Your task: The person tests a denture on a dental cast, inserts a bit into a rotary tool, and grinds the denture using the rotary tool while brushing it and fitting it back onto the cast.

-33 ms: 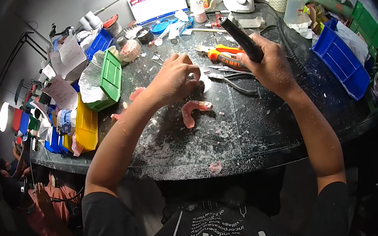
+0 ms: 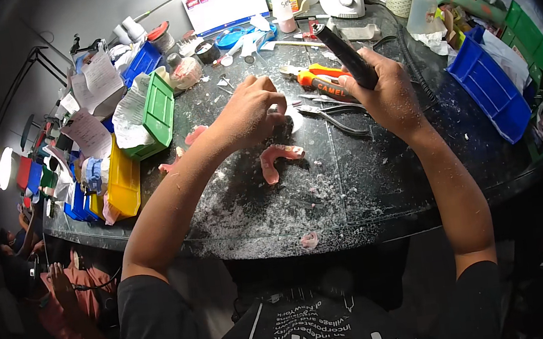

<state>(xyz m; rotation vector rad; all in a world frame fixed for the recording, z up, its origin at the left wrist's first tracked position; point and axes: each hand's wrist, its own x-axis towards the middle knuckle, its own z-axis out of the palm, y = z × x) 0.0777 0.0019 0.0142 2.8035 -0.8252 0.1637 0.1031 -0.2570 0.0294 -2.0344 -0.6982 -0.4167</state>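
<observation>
The right hand [image 2: 391, 92] wraps the black handpiece [image 2: 344, 54] above the bench [image 2: 392, 169]; it looks stiff, moderately heavy (white dust [image 2: 267, 217] may make it slippery), best gripped mid-length; the left hand [image 2: 250, 113] curls apart, contents unclear.

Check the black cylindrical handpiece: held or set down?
Held. The right grip wraps the near end of the black cylindrical handpiece; its other end points up and left in the picture. Running or not: cannot tell.

the dark bench [image 2: 394, 185] carries white debris [image 2: 260, 214], a pink arch [image 2: 270, 165] and orange-handled pliers [image 2: 306, 78].
</observation>
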